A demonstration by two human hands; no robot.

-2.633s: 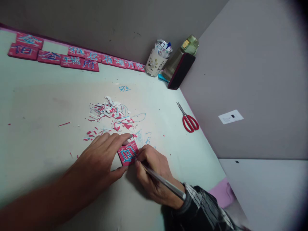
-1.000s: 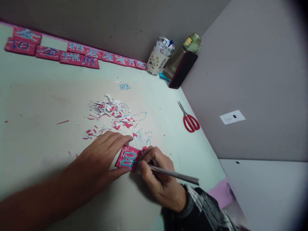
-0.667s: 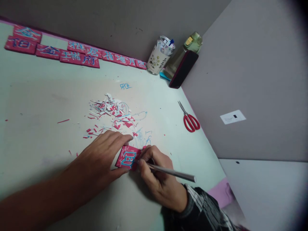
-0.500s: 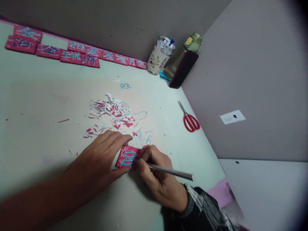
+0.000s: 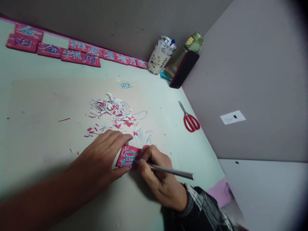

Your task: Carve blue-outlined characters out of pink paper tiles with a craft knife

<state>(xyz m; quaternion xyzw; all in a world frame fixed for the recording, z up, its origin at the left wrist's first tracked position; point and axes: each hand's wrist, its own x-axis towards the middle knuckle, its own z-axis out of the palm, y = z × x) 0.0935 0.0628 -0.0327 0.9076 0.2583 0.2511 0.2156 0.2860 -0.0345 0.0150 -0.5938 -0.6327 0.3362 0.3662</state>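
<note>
A small red tile [image 5: 123,159] with a blue-outlined character lies on the table, gripped at its edges between the thumb and fingers of my left hand [image 5: 109,152]. My right hand [image 5: 158,175] pinches a slim metal-coloured craft knife or pen [image 5: 176,171]; its tip meets the tile's right part, and its exact kind is hard to make out. Just beyond my left hand lies a heap of white and red shavings [image 5: 112,106], with more red scraps [image 5: 93,130] around it. The right fingers cover the tile's right end.
Red tiles with blue characters [image 5: 72,55] line the wall at the back left. A can of pens [image 5: 157,61], a green bottle [image 5: 194,41] and a dark phone [image 5: 184,69] stand at the back. Red-handled scissors [image 5: 191,123] lie at the right.
Almost nothing differs. Both hands keep their hold on the tile and the tool, and the whole view has shifted very slightly.
</note>
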